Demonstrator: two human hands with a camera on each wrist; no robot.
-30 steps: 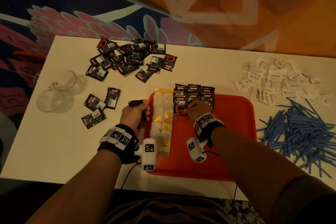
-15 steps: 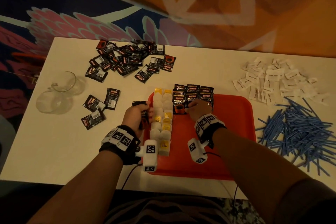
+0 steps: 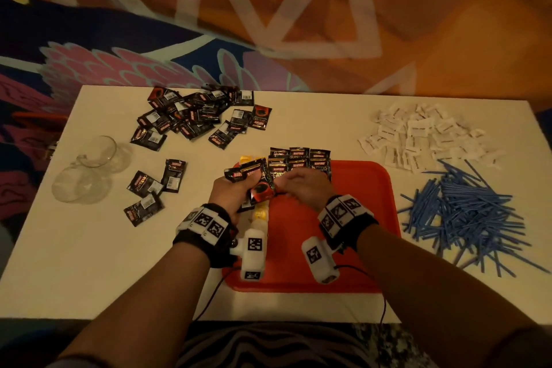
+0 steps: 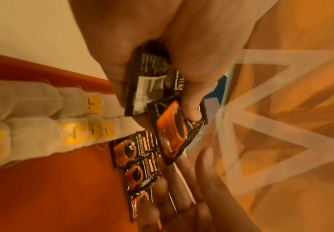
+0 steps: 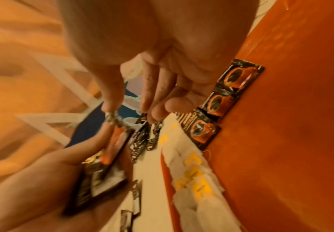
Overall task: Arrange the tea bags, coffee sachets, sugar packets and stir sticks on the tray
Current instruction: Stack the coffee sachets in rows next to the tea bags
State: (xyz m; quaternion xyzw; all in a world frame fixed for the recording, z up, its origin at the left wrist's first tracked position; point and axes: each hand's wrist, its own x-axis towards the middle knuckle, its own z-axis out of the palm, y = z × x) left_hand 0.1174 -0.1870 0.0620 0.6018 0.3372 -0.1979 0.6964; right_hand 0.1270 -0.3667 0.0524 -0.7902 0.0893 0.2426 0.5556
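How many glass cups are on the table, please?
2. Both lie near the left edge of the table, close together: the farther cup and the nearer cup. No other cup shows.

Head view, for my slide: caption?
Left hand holds coffee sachets; right hand takes one above red tray.

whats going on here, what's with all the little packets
A person is laying out drink supplies on a red tray. The left hand grips a small stack of coffee sachets, and the right hand reaches across to pinch one from it. Tea bags and a few rows of sachets already lie on the tray. Sugar packets and blue stir sticks wait on the table.
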